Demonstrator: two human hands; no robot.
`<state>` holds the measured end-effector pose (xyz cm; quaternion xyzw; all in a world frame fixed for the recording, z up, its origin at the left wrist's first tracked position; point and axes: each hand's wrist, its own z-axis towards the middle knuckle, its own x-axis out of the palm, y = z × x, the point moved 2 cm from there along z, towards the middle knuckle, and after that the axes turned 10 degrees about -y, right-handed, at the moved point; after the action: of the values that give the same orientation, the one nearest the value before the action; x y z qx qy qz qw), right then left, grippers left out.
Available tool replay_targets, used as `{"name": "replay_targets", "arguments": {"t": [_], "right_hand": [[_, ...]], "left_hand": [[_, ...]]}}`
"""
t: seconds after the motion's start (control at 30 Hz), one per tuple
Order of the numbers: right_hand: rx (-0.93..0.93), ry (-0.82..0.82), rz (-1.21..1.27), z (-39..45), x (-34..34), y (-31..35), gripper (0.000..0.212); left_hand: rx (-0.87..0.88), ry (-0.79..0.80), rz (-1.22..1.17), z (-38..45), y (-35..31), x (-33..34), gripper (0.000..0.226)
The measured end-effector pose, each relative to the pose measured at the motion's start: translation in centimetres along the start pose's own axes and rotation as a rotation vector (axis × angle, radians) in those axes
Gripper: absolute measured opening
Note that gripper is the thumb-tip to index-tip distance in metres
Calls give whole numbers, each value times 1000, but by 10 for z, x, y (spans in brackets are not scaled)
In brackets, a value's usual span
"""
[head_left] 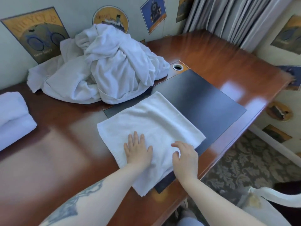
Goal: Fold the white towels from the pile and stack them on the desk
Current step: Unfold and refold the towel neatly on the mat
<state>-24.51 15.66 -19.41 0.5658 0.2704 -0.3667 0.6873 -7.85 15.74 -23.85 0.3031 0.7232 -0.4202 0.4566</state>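
Note:
A white towel (154,128) lies flat on the wooden desk (53,157), partly over a black desk pad (203,101). My left hand (137,150) presses flat on the towel's near half, fingers straight and spread. My right hand (184,156) rests on the towel beside it, fingers loosely bent, holding nothing. A rumpled pile of white towels (104,66) sits at the back of the desk against the wall. Folded white towels (13,116) are stacked at the desk's left edge of view.
A round cable hole (177,67) sits in the desk behind the pad. Posters lean on the wall behind the pile. Curtains (231,18) hang at back right. A white chair arm (275,197) stands at lower right over patterned carpet (254,162).

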Motion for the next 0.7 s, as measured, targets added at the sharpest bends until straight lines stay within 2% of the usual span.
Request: {"name": "replay_targets", "arguments": {"t": [0.1,0.13,0.2,0.27,0.33,0.4,0.47,0.53,0.6,0.7], "right_hand": [[57,-20,-8,60,-10,-42,32],[12,24,-36,78,-11,-54,30],[-198,176,-160,105,-8,-75,27],[-394,315,-313,119,-5,-99,34],[-436,387,-358,128,-6,-119,43],[-405,423,-232,136,-9,-134,50],[-368,478,-48,142,-15,-142,67],[-405,513,31,148,-20,-151,78],[-442,515,55,155,-22,-157,76],[-430,452,63,156,-17,-156,59]], "left_hand": [[-130,-31,-16,5,-14,7,64],[-165,-47,-21,8,-18,10,64],[-218,-92,-9,9,-22,17,64],[-242,-156,42,8,-25,25,65],[-273,-214,84,5,-26,30,64],[-304,-252,108,6,-30,31,62],[-345,-267,63,10,-35,28,58],[-394,-299,-6,11,-43,24,54],[-453,-368,-89,7,-50,20,53],[-522,-453,-196,-10,-52,21,52]]}}
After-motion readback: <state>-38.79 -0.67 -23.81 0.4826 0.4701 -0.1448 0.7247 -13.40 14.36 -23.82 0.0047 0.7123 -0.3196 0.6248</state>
